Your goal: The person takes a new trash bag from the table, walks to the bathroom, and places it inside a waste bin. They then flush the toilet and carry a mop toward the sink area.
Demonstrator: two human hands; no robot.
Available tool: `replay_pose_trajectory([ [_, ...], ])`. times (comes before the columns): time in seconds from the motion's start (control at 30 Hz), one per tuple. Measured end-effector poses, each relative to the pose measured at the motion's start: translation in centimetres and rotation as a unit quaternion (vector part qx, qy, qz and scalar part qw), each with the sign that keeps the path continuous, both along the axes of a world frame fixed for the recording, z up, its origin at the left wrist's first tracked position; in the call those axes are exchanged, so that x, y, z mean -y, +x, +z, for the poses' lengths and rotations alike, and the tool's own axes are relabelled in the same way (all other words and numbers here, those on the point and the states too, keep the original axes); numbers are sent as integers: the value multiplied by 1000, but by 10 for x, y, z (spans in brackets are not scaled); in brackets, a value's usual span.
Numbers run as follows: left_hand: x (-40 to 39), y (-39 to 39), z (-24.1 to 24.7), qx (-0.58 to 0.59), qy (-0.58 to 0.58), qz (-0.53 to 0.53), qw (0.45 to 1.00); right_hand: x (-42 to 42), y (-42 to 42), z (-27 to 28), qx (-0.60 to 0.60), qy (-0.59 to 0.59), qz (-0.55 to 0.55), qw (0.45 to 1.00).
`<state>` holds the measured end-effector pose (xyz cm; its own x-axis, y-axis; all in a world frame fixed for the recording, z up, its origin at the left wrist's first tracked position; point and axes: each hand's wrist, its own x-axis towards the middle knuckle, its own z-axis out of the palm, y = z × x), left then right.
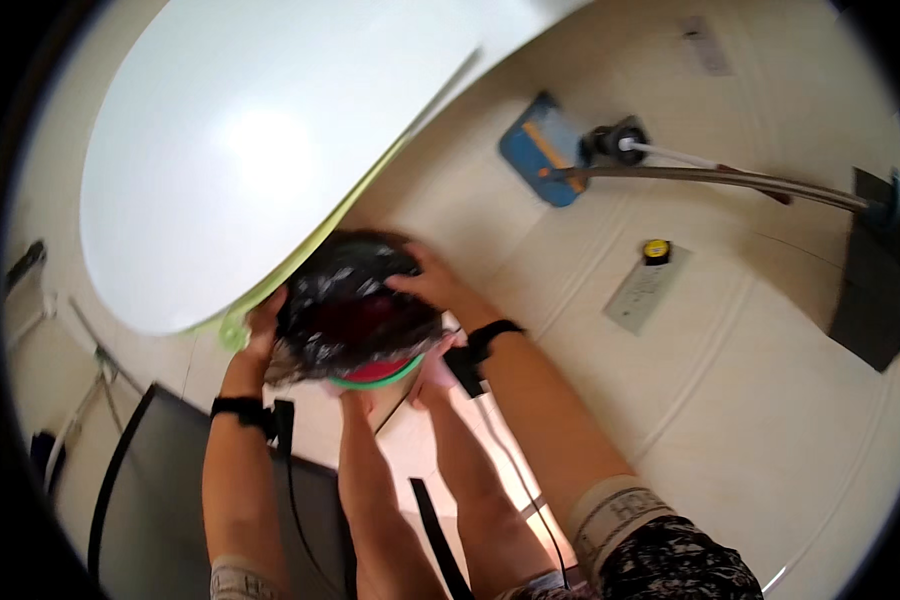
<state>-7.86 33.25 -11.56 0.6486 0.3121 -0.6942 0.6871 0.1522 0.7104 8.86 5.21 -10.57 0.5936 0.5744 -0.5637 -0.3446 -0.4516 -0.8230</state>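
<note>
A black plastic bag (345, 285) lies over a red bin with a green rim (382, 379), low down between my feet and the white table. At the bag's left side is my left hand (265, 322), its fingers partly hidden behind the plastic and beside the table's edge. My right hand (427, 281) is on the bag's upper right edge, thumb and fingers gripping the plastic. Through the bag's opening a dark red inside shows. Both wrists wear black straps with small devices and cables.
The white table (195, 187) with a yellow-green edge fills the upper left. On the tiled floor are a blue dustpan (540, 154) with a long handle, a brush (622, 142), and a yellow tape measure (656, 252) by a sheet (645, 292). A grey panel (180, 495) stands lower left.
</note>
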Motion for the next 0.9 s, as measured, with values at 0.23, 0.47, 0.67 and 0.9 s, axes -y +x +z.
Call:
replay_pose_trajectory([
  [0.23,31,-47,28,28,-349,172,921,52,-39,-9,20,-151,2,988],
  [0.47,53,-84,43,38,-248,242,937,-14,-89,86,417,-99,140,893],
  [0.67,79,-85,71,52,-192,199,960,13,-176,69,349,-137,249,893],
  [0.9,61,-73,26,-12,-271,385,882,54,-163,32,58,-229,-61,970],
])
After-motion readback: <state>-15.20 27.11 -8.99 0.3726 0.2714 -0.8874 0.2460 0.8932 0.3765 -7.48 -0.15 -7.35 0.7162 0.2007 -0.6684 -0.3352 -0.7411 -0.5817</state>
